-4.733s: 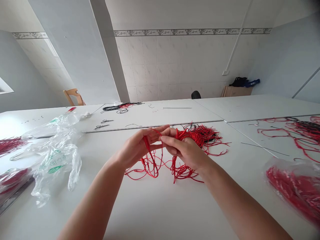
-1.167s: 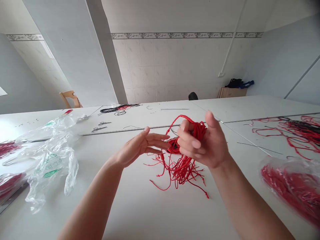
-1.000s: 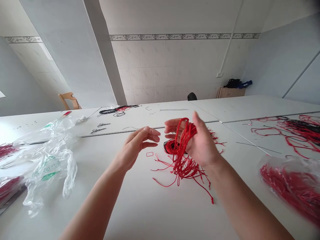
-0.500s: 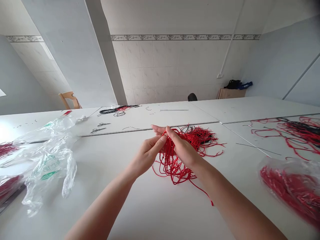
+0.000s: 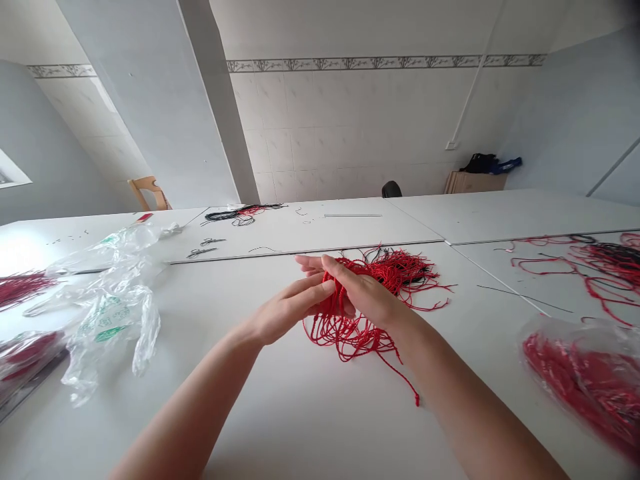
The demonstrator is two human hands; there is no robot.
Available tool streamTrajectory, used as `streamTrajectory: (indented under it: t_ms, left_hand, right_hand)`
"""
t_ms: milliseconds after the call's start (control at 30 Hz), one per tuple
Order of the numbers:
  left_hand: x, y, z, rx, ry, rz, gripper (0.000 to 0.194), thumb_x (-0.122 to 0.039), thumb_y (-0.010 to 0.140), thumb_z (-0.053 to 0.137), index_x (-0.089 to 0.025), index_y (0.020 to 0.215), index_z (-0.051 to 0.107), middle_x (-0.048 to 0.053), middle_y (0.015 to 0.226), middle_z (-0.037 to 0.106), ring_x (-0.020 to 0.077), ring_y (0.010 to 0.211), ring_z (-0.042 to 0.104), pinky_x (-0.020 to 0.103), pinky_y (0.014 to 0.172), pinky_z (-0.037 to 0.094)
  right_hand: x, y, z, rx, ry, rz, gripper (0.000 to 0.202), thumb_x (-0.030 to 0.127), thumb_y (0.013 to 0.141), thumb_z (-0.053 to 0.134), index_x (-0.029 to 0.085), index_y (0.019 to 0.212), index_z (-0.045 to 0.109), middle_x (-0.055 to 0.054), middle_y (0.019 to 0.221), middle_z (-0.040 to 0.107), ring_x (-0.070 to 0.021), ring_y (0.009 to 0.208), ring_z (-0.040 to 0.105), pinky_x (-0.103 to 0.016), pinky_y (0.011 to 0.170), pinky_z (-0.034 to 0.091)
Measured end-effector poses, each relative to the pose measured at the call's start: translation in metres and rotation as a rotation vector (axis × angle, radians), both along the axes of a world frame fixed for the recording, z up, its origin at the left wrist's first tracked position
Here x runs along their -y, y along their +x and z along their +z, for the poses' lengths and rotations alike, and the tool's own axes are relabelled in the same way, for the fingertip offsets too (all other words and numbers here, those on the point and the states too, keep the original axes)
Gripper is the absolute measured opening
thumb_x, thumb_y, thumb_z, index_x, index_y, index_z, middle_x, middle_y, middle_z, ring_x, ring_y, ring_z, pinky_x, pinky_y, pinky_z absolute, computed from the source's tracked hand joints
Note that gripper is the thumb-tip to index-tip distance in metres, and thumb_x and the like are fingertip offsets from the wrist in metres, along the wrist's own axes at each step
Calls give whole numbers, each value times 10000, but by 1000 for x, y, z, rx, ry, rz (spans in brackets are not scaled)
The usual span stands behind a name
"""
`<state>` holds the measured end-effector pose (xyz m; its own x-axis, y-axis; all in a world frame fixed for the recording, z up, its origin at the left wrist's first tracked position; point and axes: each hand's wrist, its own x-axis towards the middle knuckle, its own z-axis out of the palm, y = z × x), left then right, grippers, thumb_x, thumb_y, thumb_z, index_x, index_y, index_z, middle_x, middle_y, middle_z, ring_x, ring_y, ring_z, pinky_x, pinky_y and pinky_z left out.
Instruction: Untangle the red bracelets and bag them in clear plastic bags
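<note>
Both hands on red cords over white table

Left hand and right hand meet mid-view, around a bunch of red cords. Cords sit between the palms just above the table, loops hanging below the hands; one knotted end trails toward the near side, beside the right forearm. Right hand: loosely closed round the bunch, thumb on top, fingers fairly straight and pointing left. Left hand: nearly closed on the bunch, thumb laid across it, fingers mostly hidden behind; can't tell how tight.

Just behind the right hand: pile, red with some black. Left side: crumpled clear bag, green print. Right side: clear pack of red stuff, near edge; red-and-black tangle beyond it. Far left of the hands: scissors, two pairs, then black-and-red bundle. Thin strip further right.
</note>
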<state>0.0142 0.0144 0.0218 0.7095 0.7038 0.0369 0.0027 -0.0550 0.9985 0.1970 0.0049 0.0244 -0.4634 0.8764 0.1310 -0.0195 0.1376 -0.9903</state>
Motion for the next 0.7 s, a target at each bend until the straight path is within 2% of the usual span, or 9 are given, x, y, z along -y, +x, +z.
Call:
streamTrajectory:
  t_ms: [67,100,167,233,333,400,500,567,700]
  left_hand:
    - [3,7,-3,7,-20,-14,449,-611,1021,486,-194,889,583,43,801,589,190,753,601,365,766,505]
    - [5,12,-3,-5,1,4,479,-635,1017,471,-203,812,505,5,722,496,150,642,506,322,650,457]
    - [8,19,-4,-27,78,65,515,-653,1013,460,-221,744,374,-44,669,316,108,548,281,277,504,271]
    - [10,24,-2,-36,141,118,520,-645,1020,451,-226,733,340,-56,671,233,106,554,155,287,489,144]
    - [11,27,3,-47,155,164,501,-613,1037,440,-214,739,393,-62,657,209,107,558,122,296,499,118]
    - [12,27,5,-53,139,164,487,-602,1043,438,-209,756,416,-68,653,188,107,557,116,292,506,123]
    - [15,26,5,-68,101,146,486,-592,1047,434,-205,753,423,-65,644,207,106,547,170,275,509,186]
    - [17,25,3,-65,48,123,470,-572,1048,448,-190,778,496,-43,630,333,111,546,305,270,539,298]
    - [19,19,1,5,-148,59,464,-608,998,519,-162,992,647,38,755,603,156,627,571,301,647,455]
  right_hand:
    - [2,5,2,58,4,24,501,687,1015,429,440,1384,662,-18,1295,717,-282,1416,493,-505,1155,415]
    - [3,7,2,60,5,36,499,685,1014,438,438,1386,661,-22,1259,731,-277,1417,492,-505,1167,400]
    - [0,10,0,8,-4,75,473,665,1014,463,430,1363,680,-17,1285,719,-259,1405,502,-490,1196,366]
    - [-6,13,-3,-106,-6,127,453,647,1010,490,395,1303,727,-21,1331,695,-238,1336,552,-454,1187,378]
    - [-17,20,-6,-293,9,114,489,653,1004,490,316,1207,780,-52,1236,720,-207,1137,633,-384,1047,489]
    - [-22,27,-5,-317,20,-17,502,666,982,521,276,1125,804,-54,1079,739,-176,930,644,-323,870,535]
    - [-20,37,0,-179,80,-198,520,692,949,561,240,1034,803,-17,770,670,-142,676,559,-281,673,490]
    - [-14,41,4,-80,158,-199,541,702,961,530,228,1010,786,5,660,601,-142,628,540,-282,646,473]
    - [-4,39,8,9,244,-123,544,694,997,458,225,960,730,15,633,596,-147,605,575,-290,633,475]
